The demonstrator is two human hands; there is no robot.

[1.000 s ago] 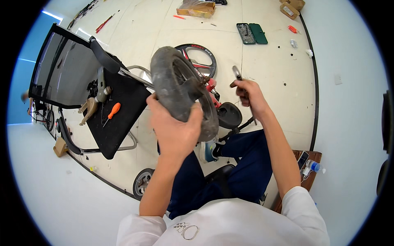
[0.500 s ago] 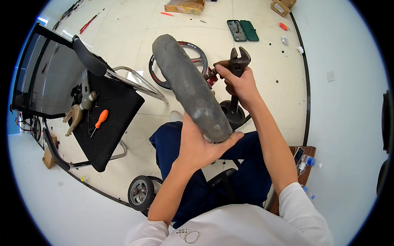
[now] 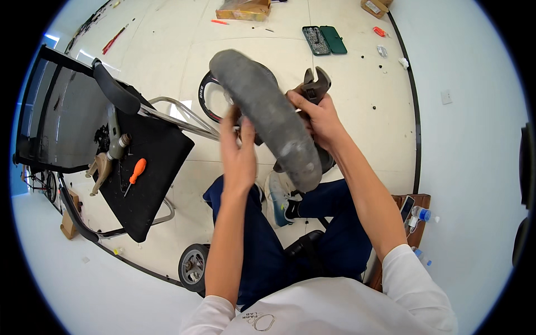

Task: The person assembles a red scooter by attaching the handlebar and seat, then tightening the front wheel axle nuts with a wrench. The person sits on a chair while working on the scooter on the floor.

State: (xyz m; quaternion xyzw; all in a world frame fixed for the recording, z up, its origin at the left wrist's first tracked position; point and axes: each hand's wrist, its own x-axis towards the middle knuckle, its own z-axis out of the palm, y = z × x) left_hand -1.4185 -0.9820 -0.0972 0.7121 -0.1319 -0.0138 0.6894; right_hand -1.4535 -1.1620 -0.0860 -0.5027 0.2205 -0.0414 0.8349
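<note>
A small wheel with a worn dark grey tyre [image 3: 265, 114] is held up in front of me, tilted, tread facing me. My left hand [image 3: 239, 156], slightly blurred, is closed at the wheel's left side, thumb and fingers about a dark part by the hub. On the wheel's other side my right hand [image 3: 321, 114] grips a dark adjustable wrench [image 3: 317, 86], its jaws pointing up and away. The right fingertips are partly hidden near the tyre, so whether they also touch the axle cannot be seen.
At left stands a black chair [image 3: 162, 162] bearing an orange screwdriver [image 3: 137, 170] and a grey metal fork part [image 3: 116, 148]. A black spoked wheel [image 3: 206, 97] lies on the floor behind the tyre. Beyond is a green case [image 3: 333, 42]; another small wheel [image 3: 194, 268] is by my left leg.
My left hand has left the tyre's near lower end and moved up to its left side. The wheel has turned slightly, and the right hand with the wrench has shifted a little left.
</note>
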